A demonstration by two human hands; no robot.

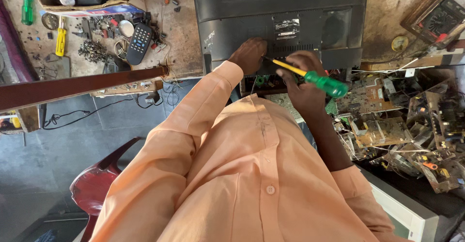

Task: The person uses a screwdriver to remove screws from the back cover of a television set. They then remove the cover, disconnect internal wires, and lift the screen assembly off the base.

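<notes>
A black flat television (pixel 281 19) lies back-side up on the workbench, its lower edge toward me. My left hand (pixel 248 54) rests on that lower edge, fingers curled against the casing. My right hand (pixel 301 79) grips a screwdriver (pixel 310 76) with a green handle and yellow shaft; its tip points left toward my left hand at the television's rim. Below the rim, a green circuit part (pixel 261 82) shows in the gap. My peach shirt fills the lower middle of the view.
A dark remote control (pixel 140 42), loose screws and small parts, a yellow screwdriver (pixel 60 41) and a green screwdriver (pixel 27 8) lie at left on the bench. Several bare circuit boards (pixel 397 125) pile up at right. A red plastic chair (pixel 97 184) stands below left.
</notes>
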